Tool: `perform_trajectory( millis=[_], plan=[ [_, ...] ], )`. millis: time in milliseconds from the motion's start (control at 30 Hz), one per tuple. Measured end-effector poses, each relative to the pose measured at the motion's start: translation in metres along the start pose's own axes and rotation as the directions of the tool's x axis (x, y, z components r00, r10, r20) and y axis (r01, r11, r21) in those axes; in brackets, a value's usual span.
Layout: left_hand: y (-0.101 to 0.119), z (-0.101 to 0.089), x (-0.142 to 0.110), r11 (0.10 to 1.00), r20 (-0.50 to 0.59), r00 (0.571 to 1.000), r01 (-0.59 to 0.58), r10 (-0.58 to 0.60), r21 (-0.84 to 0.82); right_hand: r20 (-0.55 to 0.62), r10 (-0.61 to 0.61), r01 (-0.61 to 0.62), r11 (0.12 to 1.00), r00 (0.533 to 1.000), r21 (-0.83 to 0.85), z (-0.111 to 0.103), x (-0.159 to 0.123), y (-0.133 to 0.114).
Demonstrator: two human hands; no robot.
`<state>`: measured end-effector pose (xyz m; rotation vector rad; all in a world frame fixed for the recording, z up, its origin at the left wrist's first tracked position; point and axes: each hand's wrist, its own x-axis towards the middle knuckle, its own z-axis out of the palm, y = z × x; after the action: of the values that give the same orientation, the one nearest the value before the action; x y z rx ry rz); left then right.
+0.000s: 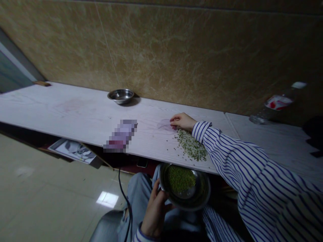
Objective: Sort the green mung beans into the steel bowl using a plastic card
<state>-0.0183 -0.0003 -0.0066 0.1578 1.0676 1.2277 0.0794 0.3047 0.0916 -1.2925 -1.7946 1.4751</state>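
Note:
My left hand (155,206) grips the rim of a metal bowl (205,195), holding it over my lap just below the table edge. Small green beans (180,178) lie inside the bowl, gathered toward its far side. On the table, my right hand (183,121) has its thumb and fingertips pressed together; what they hold, if anything, is too small to tell. Right beside it spreads a pile of green beans mixed with white grains (190,144), partly hidden by the striped sleeve. A faint purplish, see-through patch (164,124) shows by the fingertips.
A second metal bowl (121,96) stands near the wall. A blurred-out flat item (121,136) lies at the table's front edge. To the right, a clear plastic bottle (277,102) leans or stands tilted in view. A black cable (129,205) hangs by my knee; an open drawer (73,150) is below.

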Motion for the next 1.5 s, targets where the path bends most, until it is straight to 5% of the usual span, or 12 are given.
perform_trajectory(
  millis=[400, 733, 1000, 1133, 1300, 1500],
  plan=[
    [0.002, 0.000, -0.002, 1.000, 0.001, 1.000, -0.010, 0.010, -0.011, 0.137, 0.016, -0.009, 0.999, 0.990, -0.049, 0.012, -0.031, -0.001],
    [0.003, 0.002, -0.004, 1.000, -0.010, 1.000, -0.017, 0.017, -0.012, 0.088, -0.011, 0.017, 0.997, 0.996, -0.076, 0.004, -0.024, -0.002],
    [0.003, 0.002, -0.001, 0.998, -0.019, 0.999, -0.034, 0.033, -0.055, 0.222, 0.016, -0.001, 0.998, 0.975, -0.067, 0.018, -0.042, -0.004],
    [0.003, 0.001, -0.001, 0.998, -0.019, 0.999, -0.035, 0.034, -0.057, 0.334, -0.027, 0.061, 0.994, 0.942, -0.093, 0.015, -0.043, -0.011],
    [0.004, 0.001, -0.002, 0.999, -0.032, 0.999, -0.029, 0.027, -0.046, 0.284, -0.105, 0.143, 0.983, 0.953, -0.114, 0.021, -0.034, -0.016],
    [0.008, -0.003, -0.004, 0.999, -0.025, 0.999, -0.038, 0.038, -0.031, 0.386, -0.088, 0.173, 0.966, 0.918, -0.191, 0.026, -0.038, -0.012]
  ],
)
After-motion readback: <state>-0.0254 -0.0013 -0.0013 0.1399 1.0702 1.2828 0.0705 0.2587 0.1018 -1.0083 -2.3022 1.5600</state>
